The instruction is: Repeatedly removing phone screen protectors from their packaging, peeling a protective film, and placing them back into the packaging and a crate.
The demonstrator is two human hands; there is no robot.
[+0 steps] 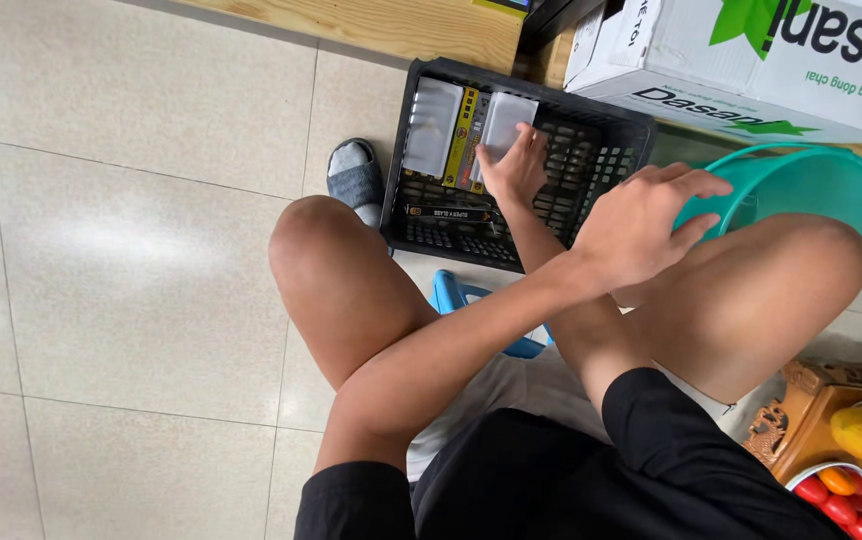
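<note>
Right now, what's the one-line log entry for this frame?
right hand: on white packet in black crate | left hand: crossed over, at teal bucket rim | seated on blue stool

One camera only, worn on the person's head. It looks almost straight down from above the lap, close over the bare knees, and faces forward to a black crate (511, 160) on the tiled floor (131, 250). The top edge reaches a wooden ledge (391, 25) and a cardboard box (751, 60); the bottom edge shows dark sleeves.
</note>
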